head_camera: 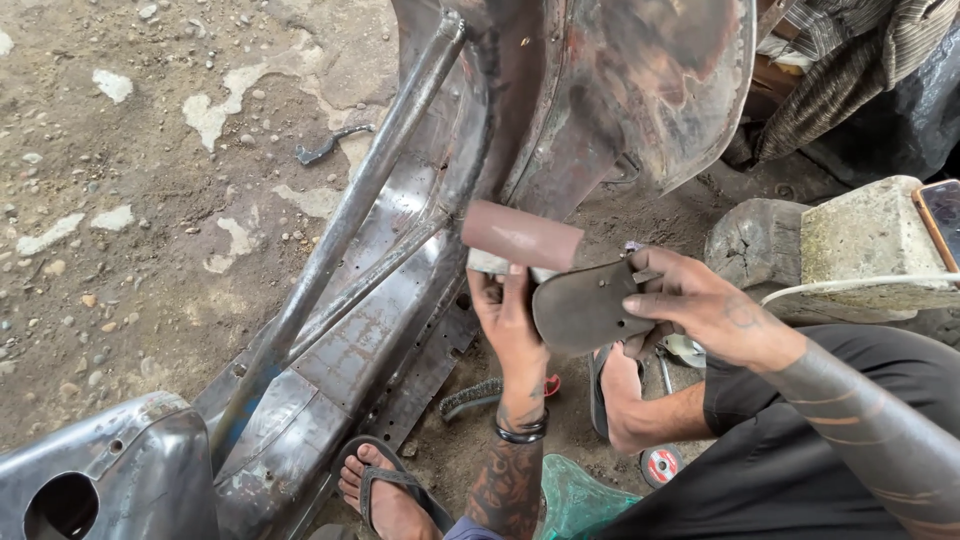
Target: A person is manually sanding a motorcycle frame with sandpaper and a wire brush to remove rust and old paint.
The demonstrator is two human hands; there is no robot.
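1. Bare, rust-stained sheet metal fills the left and middle: a stripped vehicle body shell (330, 370) lying on the gravelly dirt ground (120, 200), with two dark steel tubes (350, 215) running diagonally up across it and standing between the viewer and the upper panel.
2. One small bent piece of metal (325, 148) lies alone on the ground, well apart from the shell.
3. One foot in a black sandal (385, 490) rests at the bottom edge, just beside the shell's lower lip.
4. One wire brush (478, 395) lies on the ground behind the left forearm, partly hidden by it.
5. The left hand (510, 320), with a black bangle at the wrist, has its fingers curled around a pale block wrapped in one reddish-brown sheet of sandpaper (520, 237), held against the shell's curved panel.
6. The right hand (700, 310) pinches one dark, flat, worn sandal sole (585, 308) between thumb and fingers, just right of the left hand.
7. One small grinding disc with a red centre (660, 463) lies below, near the second foot.
8. Two rough stone blocks (860, 240) sit at the right; one phone (940, 215) rests on the nearer one, and a white cable crosses it.
9. No container shows with contents that I can tell.
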